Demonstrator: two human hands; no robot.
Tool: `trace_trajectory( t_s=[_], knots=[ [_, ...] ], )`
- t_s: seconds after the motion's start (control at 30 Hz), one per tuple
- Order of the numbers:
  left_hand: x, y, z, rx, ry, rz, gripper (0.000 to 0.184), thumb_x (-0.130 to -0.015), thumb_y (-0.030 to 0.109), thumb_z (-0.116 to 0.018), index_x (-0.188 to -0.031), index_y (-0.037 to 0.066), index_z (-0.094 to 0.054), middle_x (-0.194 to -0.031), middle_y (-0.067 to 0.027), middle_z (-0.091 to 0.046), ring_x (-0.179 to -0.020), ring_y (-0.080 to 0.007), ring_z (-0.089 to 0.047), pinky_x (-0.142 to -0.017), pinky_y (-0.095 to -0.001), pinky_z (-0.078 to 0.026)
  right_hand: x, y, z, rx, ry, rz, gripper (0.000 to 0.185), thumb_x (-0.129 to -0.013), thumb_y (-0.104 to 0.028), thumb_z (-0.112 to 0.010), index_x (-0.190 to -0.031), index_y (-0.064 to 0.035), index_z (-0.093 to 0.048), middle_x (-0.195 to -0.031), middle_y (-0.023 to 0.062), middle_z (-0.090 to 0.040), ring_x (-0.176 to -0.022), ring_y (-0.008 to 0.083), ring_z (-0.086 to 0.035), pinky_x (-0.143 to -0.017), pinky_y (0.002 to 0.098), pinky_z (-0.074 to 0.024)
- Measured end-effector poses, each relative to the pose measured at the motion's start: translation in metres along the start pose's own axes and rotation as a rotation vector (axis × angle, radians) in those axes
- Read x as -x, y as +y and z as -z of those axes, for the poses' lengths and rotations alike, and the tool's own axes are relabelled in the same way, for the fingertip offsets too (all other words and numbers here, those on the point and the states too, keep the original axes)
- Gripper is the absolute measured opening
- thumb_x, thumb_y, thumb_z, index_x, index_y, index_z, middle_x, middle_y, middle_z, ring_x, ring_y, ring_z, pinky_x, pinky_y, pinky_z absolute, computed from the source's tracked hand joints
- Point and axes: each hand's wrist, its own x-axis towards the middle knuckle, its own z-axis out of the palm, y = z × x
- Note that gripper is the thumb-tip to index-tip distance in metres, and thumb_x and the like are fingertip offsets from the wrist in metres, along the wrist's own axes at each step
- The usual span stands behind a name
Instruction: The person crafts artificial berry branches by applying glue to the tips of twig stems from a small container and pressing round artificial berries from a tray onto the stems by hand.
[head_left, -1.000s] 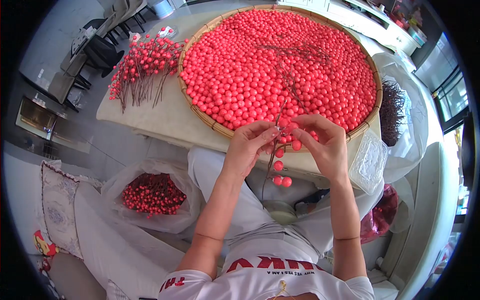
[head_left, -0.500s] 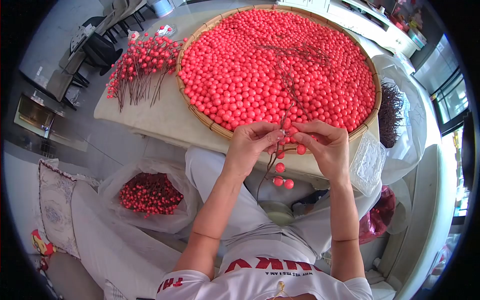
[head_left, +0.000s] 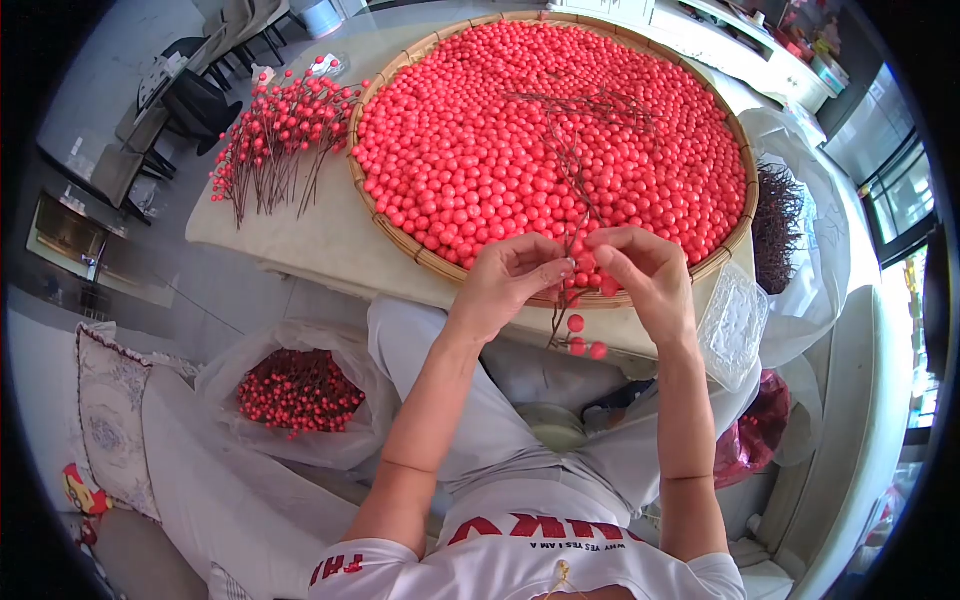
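My left hand (head_left: pixel 510 283) pinches a thin brown stem (head_left: pixel 560 315) at the front rim of a round woven tray (head_left: pixel 410 243). Several red berries hang from the stem below the fingers. Close on its right, my right hand (head_left: pixel 647 280) has thumb and forefinger drawn together at a red berry, slightly blurred; how firmly it grips is hard to see. Loose red berries (head_left: pixel 480 160) fill the tray, and bare brown twigs (head_left: pixel 590 105) lie on top of them.
Berry sprigs (head_left: pixel 290 130) lie on the cloth-covered table (head_left: pixel 230 225), left of the tray. A plastic bag (head_left: pixel 220 385) of berry sprigs stands below. To the right are a clear plastic pack (head_left: pixel 733 325) and a bag with dark twigs (head_left: pixel 780 225).
The stem has turned in my left hand, its hanging berries shifting right and up. My right hand's thumb and forefinger have moved up a little and look blurred.
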Motion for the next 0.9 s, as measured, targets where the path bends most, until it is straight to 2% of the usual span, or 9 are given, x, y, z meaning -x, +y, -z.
trace_trajectory(
  t_s=[0.1,0.27,0.43,0.57,0.73,0.9],
  knots=[
    [0.000,0.003,0.001,-0.045,-0.056,0.005,0.005,-0.085,0.007,-0.062,-0.089,0.003,-0.063,-0.080,-0.0010,-0.062,-0.065,-0.0060,-0.053,-0.060,-0.0154,-0.044,-0.005,0.006,0.004,-0.055,-0.007,-0.021,0.012,-0.081,-0.003,-0.066,-0.091,0.0022,-0.065,-0.078,0.0061,-0.064,-0.066,0.0087,-0.056,-0.057,0.0170,-0.0453],
    [0.000,-0.007,0.010,0.055,-0.111,0.043,0.006,-0.088,0.009,-0.058,-0.091,0.004,-0.060,-0.081,-0.0039,-0.061,-0.065,-0.0100,-0.055,-0.061,-0.0199,-0.047,-0.008,0.016,0.007,-0.083,-0.009,-0.003,0.013,-0.083,-0.006,-0.064,-0.093,0.0011,-0.064,-0.081,0.0063,-0.064,-0.070,0.0096,-0.057,-0.062,0.0183,-0.0462],
    [0.000,-0.017,0.013,0.225,-0.167,0.061,0.008,-0.091,0.012,-0.055,-0.090,0.005,-0.058,-0.078,-0.0054,-0.060,-0.065,-0.0107,-0.055,-0.062,-0.0193,-0.047,-0.005,0.014,0.002,-0.327,0.089,0.028,0.016,-0.084,-0.007,-0.062,-0.098,0.0010,-0.063,-0.084,0.0069,-0.064,-0.074,0.0106,-0.058,-0.068,0.0200,-0.0475],
    [0.007,-0.011,0.004,0.123,-0.083,0.021,0.010,-0.092,0.014,-0.053,-0.089,0.005,-0.057,-0.077,-0.0066,-0.059,-0.063,-0.0099,-0.053,-0.058,-0.0187,-0.046,0.001,0.013,-0.002,-0.252,0.059,0.022,0.018,-0.085,-0.008,-0.061,-0.101,0.0012,-0.062,-0.086,0.0077,-0.064,-0.074,0.0112,-0.058,-0.069,0.0201,-0.0486],
    [0.013,-0.001,-0.005,-0.003,-0.081,-0.031,0.012,-0.093,0.012,-0.050,-0.087,0.004,-0.057,-0.078,-0.0024,-0.058,-0.059,-0.0066,-0.047,-0.048,-0.0187,-0.038,0.004,0.015,-0.001,-0.262,0.046,0.014,0.017,-0.087,-0.003,-0.058,-0.103,0.0028,-0.059,-0.088,0.0098,-0.062,-0.073,0.0126,-0.058,-0.067,0.0212,-0.0487],
    [0.015,0.006,-0.008,-0.084,-0.095,-0.027,0.013,-0.093,0.012,-0.050,-0.086,0.004,-0.058,-0.074,-0.0018,-0.057,-0.056,-0.0062,-0.046,-0.046,-0.0184,-0.037,0.007,0.017,-0.001,-0.299,0.007,0.033,0.018,-0.086,-0.007,-0.061,-0.101,0.0024,-0.062,-0.086,0.0083,-0.065,-0.074,0.0118,-0.059,-0.068,0.0203,-0.0498]
  ],
)
